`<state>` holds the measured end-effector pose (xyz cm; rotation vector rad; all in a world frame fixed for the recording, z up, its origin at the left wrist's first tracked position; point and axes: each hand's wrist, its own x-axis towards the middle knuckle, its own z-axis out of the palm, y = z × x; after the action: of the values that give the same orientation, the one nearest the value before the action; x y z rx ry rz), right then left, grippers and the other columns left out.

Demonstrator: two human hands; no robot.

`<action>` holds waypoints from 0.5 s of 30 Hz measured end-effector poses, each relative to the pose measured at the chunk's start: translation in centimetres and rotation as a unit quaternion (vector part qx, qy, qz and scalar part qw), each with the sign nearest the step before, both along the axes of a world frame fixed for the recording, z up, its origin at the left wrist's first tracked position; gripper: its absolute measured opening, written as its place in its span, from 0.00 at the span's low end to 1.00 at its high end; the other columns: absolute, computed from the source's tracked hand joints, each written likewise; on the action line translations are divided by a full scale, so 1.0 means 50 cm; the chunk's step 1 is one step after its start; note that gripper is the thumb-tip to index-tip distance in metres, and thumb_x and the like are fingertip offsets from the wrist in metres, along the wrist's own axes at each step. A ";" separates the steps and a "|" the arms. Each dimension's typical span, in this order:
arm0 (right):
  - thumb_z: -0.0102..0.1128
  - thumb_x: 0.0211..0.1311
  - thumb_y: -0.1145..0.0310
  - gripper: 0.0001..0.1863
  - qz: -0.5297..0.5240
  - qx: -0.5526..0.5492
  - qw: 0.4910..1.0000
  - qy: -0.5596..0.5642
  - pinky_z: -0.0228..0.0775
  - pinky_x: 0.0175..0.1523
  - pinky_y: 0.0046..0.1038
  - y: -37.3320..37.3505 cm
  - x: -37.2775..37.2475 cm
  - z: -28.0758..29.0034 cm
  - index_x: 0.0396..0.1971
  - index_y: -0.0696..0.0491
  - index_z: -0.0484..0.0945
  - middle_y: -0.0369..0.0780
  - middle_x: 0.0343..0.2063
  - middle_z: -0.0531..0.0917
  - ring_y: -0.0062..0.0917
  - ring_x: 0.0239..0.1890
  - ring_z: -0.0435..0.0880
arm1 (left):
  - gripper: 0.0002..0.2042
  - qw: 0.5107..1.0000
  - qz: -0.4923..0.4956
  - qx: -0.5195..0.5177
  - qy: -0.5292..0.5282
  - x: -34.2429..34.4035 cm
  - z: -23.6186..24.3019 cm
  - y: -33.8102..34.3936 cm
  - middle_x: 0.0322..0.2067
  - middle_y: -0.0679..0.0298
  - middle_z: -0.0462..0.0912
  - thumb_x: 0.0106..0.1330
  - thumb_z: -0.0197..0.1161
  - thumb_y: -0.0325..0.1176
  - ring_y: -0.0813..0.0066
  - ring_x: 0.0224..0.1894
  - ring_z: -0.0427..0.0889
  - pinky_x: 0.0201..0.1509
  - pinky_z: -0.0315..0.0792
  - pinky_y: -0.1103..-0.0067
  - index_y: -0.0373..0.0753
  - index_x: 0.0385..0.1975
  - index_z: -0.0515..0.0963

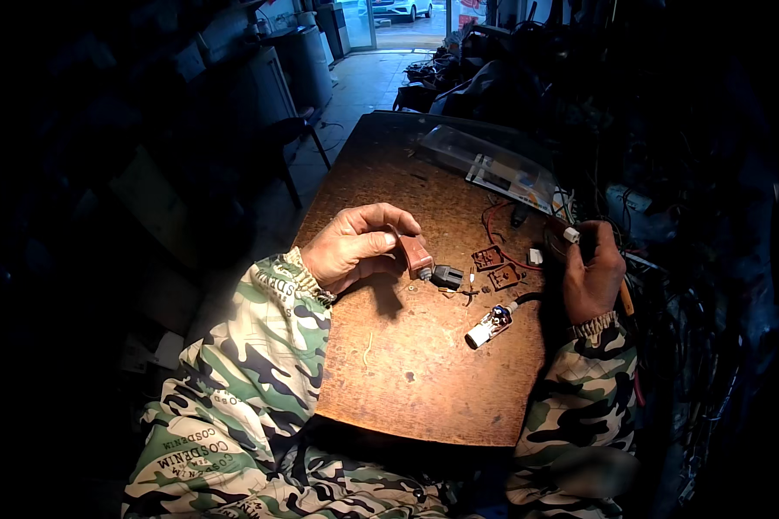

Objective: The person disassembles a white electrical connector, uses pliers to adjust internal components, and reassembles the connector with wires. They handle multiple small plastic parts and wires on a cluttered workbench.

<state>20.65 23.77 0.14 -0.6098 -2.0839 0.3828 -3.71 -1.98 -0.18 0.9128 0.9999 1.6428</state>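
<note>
Over the middle of the wooden table, my left hand [363, 246] is closed on a reddish-brown, box-shaped part [418, 258], pinched between thumb and fingers. My right hand [594, 275] is closed at the table's right edge on a small white connector [571, 234], whose end shows beyond the fingertips. Just right of the brown part lies a dark grey block [447, 277] with thin wires beside it. Two small flat brown pieces with cut-outs, an upper one [487, 257] and a lower one [504, 277], lie between my hands. Nearer me rests a white-ended cylindrical part [488, 327] joined to a black cable.
A small white block [535, 257] and red wires [493, 227] lie near my right hand. A clear plastic package [485, 164] sits at the table's far right. Tangled cables [701, 424] crowd the right side. A dark chair [287, 134] stands beyond the table's left edge.
</note>
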 end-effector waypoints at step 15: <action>0.63 0.51 0.84 0.11 -0.038 0.008 0.998 -0.040 0.73 0.45 0.45 0.033 0.003 -0.021 0.36 0.61 0.76 0.54 0.33 0.82 0.53 0.40 0.82 | 0.07 0.999 -0.018 0.037 0.029 0.001 -0.007 0.003 0.49 0.53 0.81 0.70 0.55 0.18 0.67 0.48 0.85 0.49 0.85 0.72 0.38 0.38 0.77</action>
<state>20.82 25.41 -0.89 -0.7039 -2.1297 0.3024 -3.64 -1.82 -0.55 1.0284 0.9606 1.6399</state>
